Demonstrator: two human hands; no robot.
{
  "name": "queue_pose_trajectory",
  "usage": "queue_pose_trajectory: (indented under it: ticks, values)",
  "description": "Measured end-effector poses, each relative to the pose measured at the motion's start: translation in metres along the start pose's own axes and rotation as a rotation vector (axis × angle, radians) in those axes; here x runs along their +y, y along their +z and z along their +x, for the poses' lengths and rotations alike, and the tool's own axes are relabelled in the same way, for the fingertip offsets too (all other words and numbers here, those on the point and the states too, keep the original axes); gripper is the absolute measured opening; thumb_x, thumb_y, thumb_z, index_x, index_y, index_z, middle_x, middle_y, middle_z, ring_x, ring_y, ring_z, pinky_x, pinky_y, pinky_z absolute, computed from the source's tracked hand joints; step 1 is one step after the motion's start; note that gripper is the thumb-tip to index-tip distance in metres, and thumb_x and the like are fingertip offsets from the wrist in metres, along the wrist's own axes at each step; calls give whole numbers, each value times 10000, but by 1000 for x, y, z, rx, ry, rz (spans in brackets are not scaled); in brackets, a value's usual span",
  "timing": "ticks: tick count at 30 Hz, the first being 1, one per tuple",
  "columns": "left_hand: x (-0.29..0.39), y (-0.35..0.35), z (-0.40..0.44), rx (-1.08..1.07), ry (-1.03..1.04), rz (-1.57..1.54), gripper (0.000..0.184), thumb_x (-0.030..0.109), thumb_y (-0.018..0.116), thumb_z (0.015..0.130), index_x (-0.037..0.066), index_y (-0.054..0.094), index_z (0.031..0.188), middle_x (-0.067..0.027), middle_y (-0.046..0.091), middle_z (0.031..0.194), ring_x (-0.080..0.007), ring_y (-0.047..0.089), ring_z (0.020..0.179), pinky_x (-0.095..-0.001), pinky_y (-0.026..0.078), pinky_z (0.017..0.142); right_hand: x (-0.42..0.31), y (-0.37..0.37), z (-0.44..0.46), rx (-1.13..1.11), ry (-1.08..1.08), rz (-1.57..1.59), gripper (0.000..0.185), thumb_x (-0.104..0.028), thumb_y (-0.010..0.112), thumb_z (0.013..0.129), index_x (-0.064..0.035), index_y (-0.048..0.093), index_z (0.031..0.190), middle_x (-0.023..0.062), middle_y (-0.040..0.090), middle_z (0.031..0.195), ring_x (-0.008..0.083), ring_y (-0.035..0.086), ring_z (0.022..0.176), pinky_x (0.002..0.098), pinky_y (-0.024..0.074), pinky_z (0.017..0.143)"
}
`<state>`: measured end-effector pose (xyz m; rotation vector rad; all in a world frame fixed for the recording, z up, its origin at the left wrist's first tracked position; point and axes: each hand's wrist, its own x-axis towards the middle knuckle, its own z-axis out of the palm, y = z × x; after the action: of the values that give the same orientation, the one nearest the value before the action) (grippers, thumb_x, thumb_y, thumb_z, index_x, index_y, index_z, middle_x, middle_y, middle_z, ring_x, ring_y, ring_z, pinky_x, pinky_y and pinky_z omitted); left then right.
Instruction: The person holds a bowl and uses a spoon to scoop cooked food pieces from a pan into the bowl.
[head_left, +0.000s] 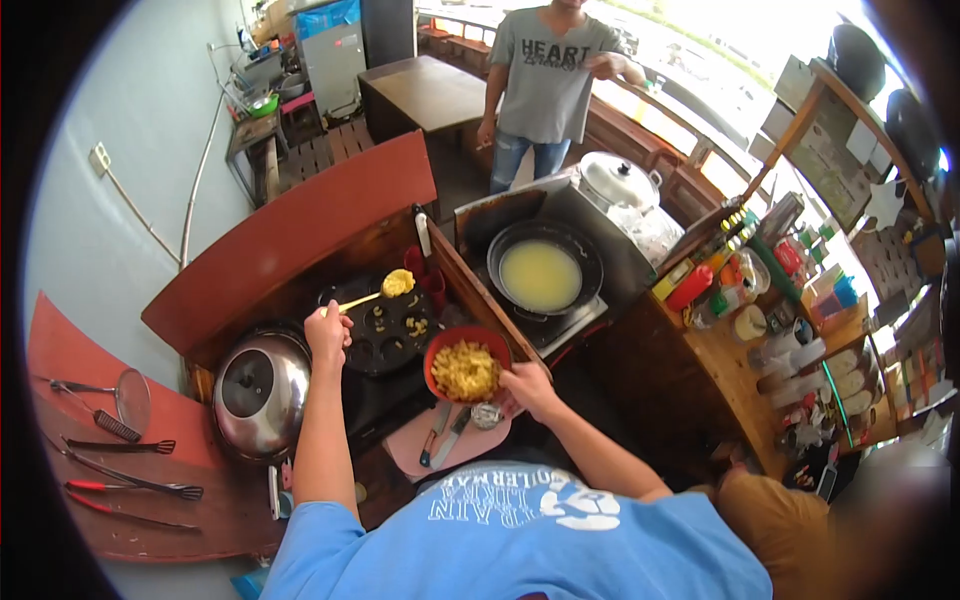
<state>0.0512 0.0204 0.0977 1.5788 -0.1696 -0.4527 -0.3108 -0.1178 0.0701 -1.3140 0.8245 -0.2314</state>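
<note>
My left hand [328, 336] is closed around the yellowish handle of a spoon [360, 301]. A heap of yellow food [398, 282] rests on the spoon, over the far right edge of a black pan with round hollows [368, 350]. Small food pieces sit in some hollows. With my right hand [530, 391] I grip the rim of a red bowl [431, 362], which is full of yellow chunks [466, 371]. The bowl is to the right of the pan, above a pink cutting board [405, 446].
Knives [447, 442] lie on the board. A domed metal lid [262, 392] stands left of the pan. Beyond a wooden partition, a wok [503, 290] holds yellowish liquid. A person in a grey shirt [545, 80] stands behind the stove. Utensils [130, 465] are at far left.
</note>
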Motion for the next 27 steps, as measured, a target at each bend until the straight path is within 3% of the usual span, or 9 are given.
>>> queue_pose_trajectory:
  ticks: [6, 8, 11, 14, 18, 21, 23, 24, 27]
  values:
    - [11, -15, -79, -106, 84, 44, 363, 254, 538, 1061, 33, 563, 775, -59, 570, 568, -84, 411, 351, -255, 276, 319, -22, 15, 18, 29, 19, -61, 339, -137, 559, 921, 180, 630, 1021, 241, 700, 734, 277, 706, 550, 375, 586, 448]
    - [-6, -15, -97, -117, 87, 130, 370, 257, 544, 1059, 8, 589, 789, -60, 592, 573, -103, 473, 392, -272, 347, 377, -21, 15, 27, 3, 26, -48, 347, -135, 562, 920, 185, 627, 1039, 248, 702, 742, 287, 711, 559, 377, 589, 448]
    - [-16, 3, -139, -82, 536, 382, 271, 174, 570, 1038, -30, 662, 885, -67, 629, 610, -139, 595, 540, -310, 450, 543, -25, 18, 27, -7, 11, -34, 244, -124, 561, 929, 116, 592, 898, 237, 673, 703, 282, 677, 504, 381, 584, 441]
    - [-9, 1, -153, -172, 1294, 707, 56, 66, 671, 945, 18, 659, 971, -104, 642, 737, -266, 618, 618, -389, 480, 557, -14, 16, 33, -12, -29, -56, 276, -129, 563, 924, 137, 623, 959, 231, 692, 712, 291, 705, 544, 386, 581, 439]
    - [-5, -1, -158, -158, 1311, 696, 78, 46, 688, 921, 28, 657, 990, -108, 643, 759, -321, 625, 661, -419, 499, 584, -5, 19, 32, -11, -4, 56, 236, -125, 548, 929, 106, 595, 906, 236, 685, 711, 288, 689, 524, 382, 561, 418]
    - [-11, -3, -155, -13, 1179, 560, 33, 48, 651, 954, 19, 662, 966, -111, 667, 761, -294, 651, 645, -385, 507, 577, -8, 20, 27, -19, 42, 90, 207, -98, 517, 929, 92, 598, 944, 228, 690, 740, 263, 656, 496, 364, 564, 443]
    - [-16, -5, -151, 107, 779, 451, 91, 65, 610, 991, 7, 669, 953, -120, 682, 740, -254, 675, 625, -351, 509, 568, -4, 20, 28, -19, 47, 81, 229, -97, 506, 922, 95, 613, 987, 211, 700, 756, 238, 650, 493, 343, 567, 455]
    - [-22, -5, -140, 182, 758, 427, 154, 109, 589, 1018, -5, 676, 963, -116, 671, 692, -212, 673, 595, -332, 498, 556, -1, 19, 29, -16, 48, 80, 230, -99, 510, 920, 96, 613, 986, 214, 704, 764, 235, 650, 495, 338, 568, 457]
    - [-48, -11, -93, 310, 748, 586, 183, 153, 603, 1017, -3, 694, 984, -141, 700, 721, -291, 693, 622, -371, 517, 568, 6, 17, 31, -10, 44, 92, 261, -101, 509, 934, 136, 596, 1000, 247, 701, 768, 259, 682, 526, 357, 571, 446]
